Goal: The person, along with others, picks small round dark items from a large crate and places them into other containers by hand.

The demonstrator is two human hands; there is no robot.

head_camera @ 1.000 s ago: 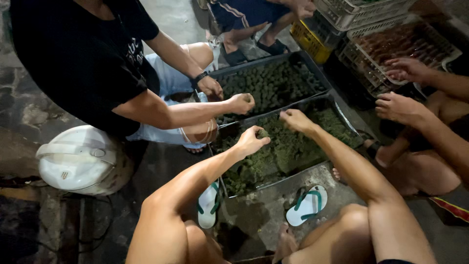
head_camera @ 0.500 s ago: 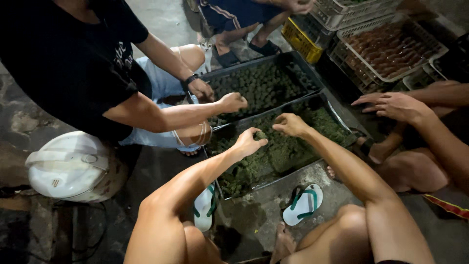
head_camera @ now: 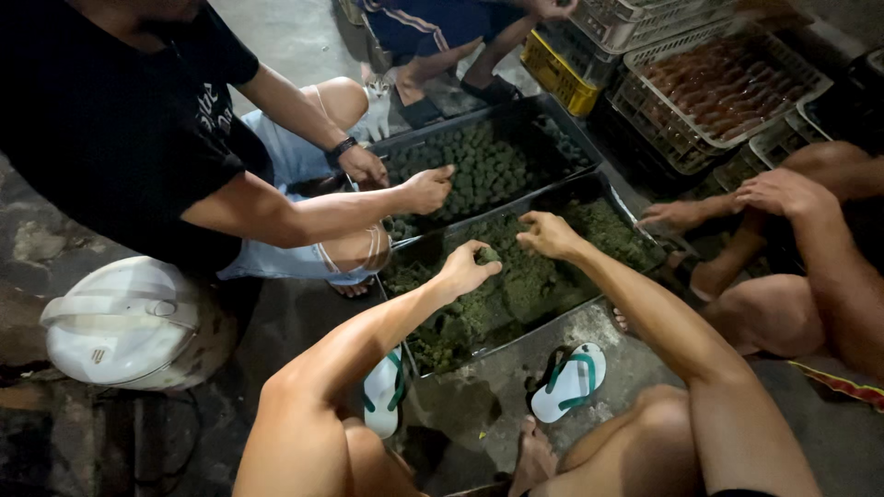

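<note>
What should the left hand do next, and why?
Probably set its green lump down into the near tray. The left hand pinches it just above the green mass, while the right hand already picks there.

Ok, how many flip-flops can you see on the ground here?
2. One white and green flip-flop lies under the wearer's left forearm, beside the near dark tray. The other flip-flop lies right of it, below the tray's front edge. More may be hidden under legs.
</note>
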